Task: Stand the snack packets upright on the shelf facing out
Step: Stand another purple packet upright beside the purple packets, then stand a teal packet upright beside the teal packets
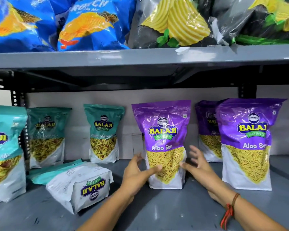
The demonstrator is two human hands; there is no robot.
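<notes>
Centre of the frame: a purple Aloo Sev packet (163, 144) stands upright on the grey shelf (157, 210), label facing out. The left hand (137, 172) and right hand (197, 165) flank its lower half, fingers spread and loose. The left thumb lies across the front of the packet, and the right thumb tip sits at its edge. Neither hand is clamped on; they look like they are steadying it.

The packet looks light for its bulk: glossy film, puffed with air, brittle noodles inside. That film is likely slippery and crinkly, so a squeeze would dent it and could crush the contents. Best taken by both side edges, low down, palms flat.

Lower left, a teal packet lying flat (78, 184) shows its base toward us, logo upside down. By my reckoning that one wants standing next. It should be gripped by the sides near the sealed top and tipped up onto its broad gusseted base.
</notes>
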